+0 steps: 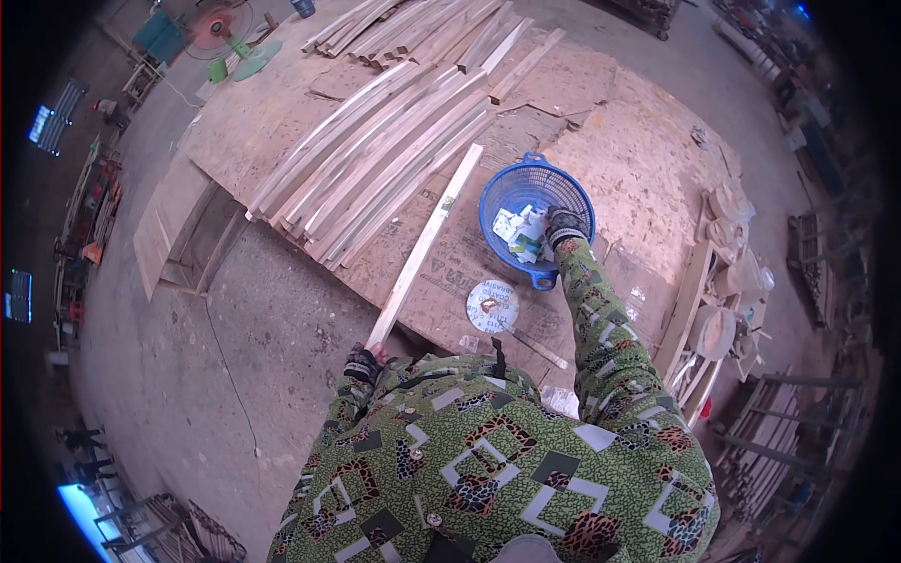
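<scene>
My left hand, in a dark glove with bare fingertips, is closed around the near end of a pale wooden strip. The strip slants away across the work table, and a small greenish mark shows on its upper part. My right hand, also gloved, reaches over the right rim into a blue plastic basket. White and green paper pieces lie inside, right beside that hand; its fingers are too unclear to read. Nearer me is a round white disc with blue print and a brownish smear. A thin stick lies against the disc.
Many wooden strips lie in rows on the board-topped table, left of the basket. More strips are stacked beyond. A fan stands at the far left. Round tubs and a wooden frame line the right side.
</scene>
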Available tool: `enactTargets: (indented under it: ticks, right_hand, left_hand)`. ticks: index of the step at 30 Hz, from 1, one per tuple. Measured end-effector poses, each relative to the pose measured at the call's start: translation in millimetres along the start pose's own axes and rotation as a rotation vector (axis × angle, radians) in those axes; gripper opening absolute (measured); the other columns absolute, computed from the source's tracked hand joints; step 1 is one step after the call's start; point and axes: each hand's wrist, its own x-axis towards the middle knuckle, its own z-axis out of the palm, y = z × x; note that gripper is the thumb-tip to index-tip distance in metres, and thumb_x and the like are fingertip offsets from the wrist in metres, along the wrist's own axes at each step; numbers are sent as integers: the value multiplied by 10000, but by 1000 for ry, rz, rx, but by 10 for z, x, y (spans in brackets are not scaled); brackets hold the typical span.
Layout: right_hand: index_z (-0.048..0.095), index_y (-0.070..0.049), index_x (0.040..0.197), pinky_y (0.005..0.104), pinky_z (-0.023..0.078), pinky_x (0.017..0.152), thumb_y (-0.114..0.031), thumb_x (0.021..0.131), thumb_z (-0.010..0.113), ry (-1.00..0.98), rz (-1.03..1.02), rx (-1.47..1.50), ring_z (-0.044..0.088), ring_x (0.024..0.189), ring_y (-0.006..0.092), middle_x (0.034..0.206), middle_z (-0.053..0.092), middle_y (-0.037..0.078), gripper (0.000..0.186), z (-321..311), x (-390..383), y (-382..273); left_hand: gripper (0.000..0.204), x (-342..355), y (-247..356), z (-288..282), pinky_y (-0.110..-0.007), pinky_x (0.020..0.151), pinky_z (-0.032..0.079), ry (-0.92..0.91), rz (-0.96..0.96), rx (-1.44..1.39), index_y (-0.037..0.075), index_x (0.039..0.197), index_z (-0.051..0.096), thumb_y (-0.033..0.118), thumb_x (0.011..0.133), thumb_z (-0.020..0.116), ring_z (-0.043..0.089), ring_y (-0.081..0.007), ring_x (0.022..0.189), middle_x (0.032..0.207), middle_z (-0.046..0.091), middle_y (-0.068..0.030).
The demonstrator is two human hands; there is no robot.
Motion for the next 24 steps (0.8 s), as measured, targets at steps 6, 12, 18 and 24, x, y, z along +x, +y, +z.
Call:
enactTargets:
  ticks: [6,12,18,24]
  right_hand:
    - [579,-92,858,360,485,635,-120,736,651,440,-85,473,617,705,257,716,615,92,145,248,167,376]
    - [528,-62,875,276,457,424,-29,830,551,314,211,1252,577,517,151,682,565,36,60,211,-10,400]
    - [527,-57,905,282,472,404,-14,824,550,299,118,1457,580,501,168,713,569,49,95,338,-367,136]
    - [568,-31,916,271,483,443,-48,817,581,6,-41,1515,571,524,157,697,564,57,101,445,-1074,-1050]
  left_hand:
    - [391,61,133,-91,-360,608,505,77,102,47,89,1126,485,60,776,657,591,-211,712,854,587,-84]
    - [504,226,367,-164,-331,593,513,129,99,38,115,1220,421,34,779,651,597,-198,707,893,600,-89]
    - [629,63,554,-25,-323,756,475,362,592,626,93,1212,468,198,673,773,566,-201,875,1021,578,-70]
    - [326,-278,1109,606,-311,786,484,-59,692,718,7,1059,575,188,802,658,578,-191,877,968,613,-80]
